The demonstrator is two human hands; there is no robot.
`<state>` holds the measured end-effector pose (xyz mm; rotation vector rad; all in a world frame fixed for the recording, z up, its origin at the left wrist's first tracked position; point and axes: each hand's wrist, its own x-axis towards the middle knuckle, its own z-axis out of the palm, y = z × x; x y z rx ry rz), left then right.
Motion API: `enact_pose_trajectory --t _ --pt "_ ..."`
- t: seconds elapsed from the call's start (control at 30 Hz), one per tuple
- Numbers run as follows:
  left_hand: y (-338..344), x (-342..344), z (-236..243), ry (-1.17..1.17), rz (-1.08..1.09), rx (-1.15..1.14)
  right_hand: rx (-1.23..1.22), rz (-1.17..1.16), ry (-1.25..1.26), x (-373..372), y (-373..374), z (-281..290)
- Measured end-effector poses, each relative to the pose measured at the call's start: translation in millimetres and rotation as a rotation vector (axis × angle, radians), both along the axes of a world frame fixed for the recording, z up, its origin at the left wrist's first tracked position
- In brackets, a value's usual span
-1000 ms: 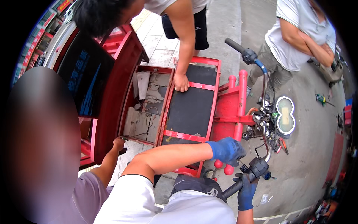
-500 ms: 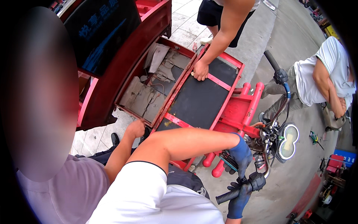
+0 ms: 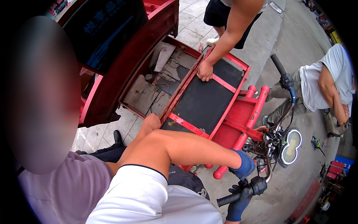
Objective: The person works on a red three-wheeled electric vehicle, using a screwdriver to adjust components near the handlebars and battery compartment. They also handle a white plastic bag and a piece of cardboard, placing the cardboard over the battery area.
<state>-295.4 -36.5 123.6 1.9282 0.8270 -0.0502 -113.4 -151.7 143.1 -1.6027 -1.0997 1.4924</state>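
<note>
My right hand [image 3: 238,206], in a blue glove with dark fingertips, closes round the black handlebar grip [image 3: 226,199] of a red cargo tricycle. My left hand [image 3: 243,165], gloved in blue too, is curled just above the black switch housing [image 3: 258,185] beside that grip. Its back faces up and hides most of the fingers, so whatever they hold does not show. The handlebar [image 3: 269,164] curves away to a second black grip [image 3: 276,63] on the far side. A round-lobed instrument cluster [image 3: 291,146] sits ahead of it.
A person in a mauve shirt [image 3: 72,186] is close on my left. Another person's hand [image 3: 205,71] rests on the raised red-framed lid [image 3: 209,99] of the open compartment [image 3: 143,95]. Someone in a white shirt [image 3: 311,78] stands beyond the handlebar. Tools lie on the floor.
My left hand has turned and shifted slightly right; the dark object with a teal edge seen beneath it before is now out of sight. My right hand stays on the grip.
</note>
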Motion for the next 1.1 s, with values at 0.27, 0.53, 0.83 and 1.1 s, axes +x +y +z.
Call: enact_pose_trajectory --t 0.27,0.53,0.83,1.1 --pt "-26 3 0 -0.006 0.173 0.405 0.005 -0.010 -0.014 -1 0 2" --pt "1 -11 13 -0.108 0.176 -0.788 0.019 -0.034 0.036 3 -2 -3" --pt "-9 14 -2 0.037 0.025 0.164 -0.010 -0.092 0.107 -2 0 1" --pt "-35 7 5 0.102 0.177 0.603 -0.008 -0.089 0.118 -1 -2 1"
